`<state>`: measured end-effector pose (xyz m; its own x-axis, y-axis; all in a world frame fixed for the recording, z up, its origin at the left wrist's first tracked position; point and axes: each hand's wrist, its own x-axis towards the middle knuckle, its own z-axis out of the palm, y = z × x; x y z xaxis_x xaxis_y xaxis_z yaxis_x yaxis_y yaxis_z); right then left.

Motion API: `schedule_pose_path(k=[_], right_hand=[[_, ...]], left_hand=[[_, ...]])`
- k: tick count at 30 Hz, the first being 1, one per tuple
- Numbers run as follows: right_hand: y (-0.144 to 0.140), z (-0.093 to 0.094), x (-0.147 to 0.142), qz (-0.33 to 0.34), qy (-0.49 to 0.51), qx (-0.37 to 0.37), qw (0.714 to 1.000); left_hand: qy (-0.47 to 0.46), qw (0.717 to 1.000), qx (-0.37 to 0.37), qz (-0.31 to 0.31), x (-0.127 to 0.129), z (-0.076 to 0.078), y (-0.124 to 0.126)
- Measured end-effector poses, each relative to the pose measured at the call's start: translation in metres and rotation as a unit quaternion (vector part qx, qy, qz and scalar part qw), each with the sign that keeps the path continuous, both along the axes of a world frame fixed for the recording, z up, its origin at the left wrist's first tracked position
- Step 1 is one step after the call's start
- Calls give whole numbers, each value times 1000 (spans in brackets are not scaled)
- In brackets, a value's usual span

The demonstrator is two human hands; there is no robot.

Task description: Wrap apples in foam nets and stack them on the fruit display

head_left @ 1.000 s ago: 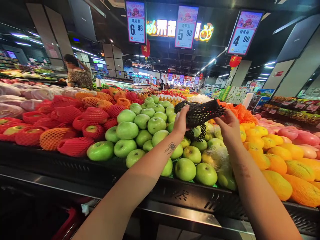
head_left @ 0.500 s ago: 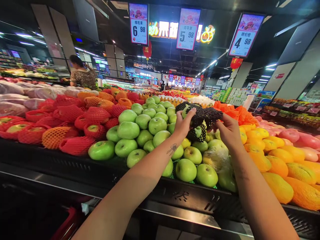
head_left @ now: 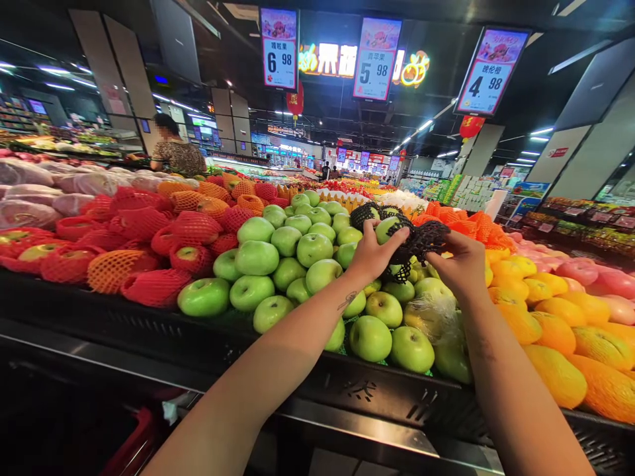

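Observation:
My left hand (head_left: 374, 254) is closed around a green apple (head_left: 385, 229), thumb along its near side. My right hand (head_left: 461, 259) pinches a black foam fruit net (head_left: 430, 239), which stretches from the apple's right side to my fingertips. How much of the apple still sits inside the net is hard to make out. Other black-netted fruit (head_left: 364, 213) lies just behind my left hand. Below both hands spreads a heap of bare green apples (head_left: 315, 250), and one bundle in clear plastic wrap (head_left: 430, 317) lies under my right wrist.
Red and orange netted apples (head_left: 193, 228) are piled on the left, oranges (head_left: 553, 328) on the right. A black display tray edge (head_left: 367, 390) runs along the front. Price screens (head_left: 377, 59) hang overhead. A person (head_left: 176, 149) stands beyond the left piles.
More of the green apple's skin shows in my left hand, and the black net now gathers toward my right hand. The view has shifted slightly.

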<state>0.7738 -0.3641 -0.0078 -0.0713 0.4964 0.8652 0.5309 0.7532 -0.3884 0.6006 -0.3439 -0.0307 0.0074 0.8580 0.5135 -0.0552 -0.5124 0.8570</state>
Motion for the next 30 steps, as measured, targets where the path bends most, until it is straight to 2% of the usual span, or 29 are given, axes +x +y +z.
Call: schedule_pose_path(k=[3,7,13,17,21,26,30], right_hand=[[6,-5,1,31,2,-53,998],[11,-10,0,27,-20,-92,995],[13,-15,-1,-35,-100,-73,992],[15,-16,2,-29,-138,-35,989],[23,-20,9,-27,-159,-31,986],[32,-23,14,-36,-164,-19,986],[31,-21,15,-94,-140,-20,985]], left_hand=[[-43,999,4,3,1,1,1],[-78,996,47,14,0,4,0],[67,996,54,-6,-6,7,-6],[144,986,81,-9,-8,8,-8],[163,981,109,6,-7,7,-4],[203,967,139,73,-7,3,2],[263,917,233,191,-9,6,1]])
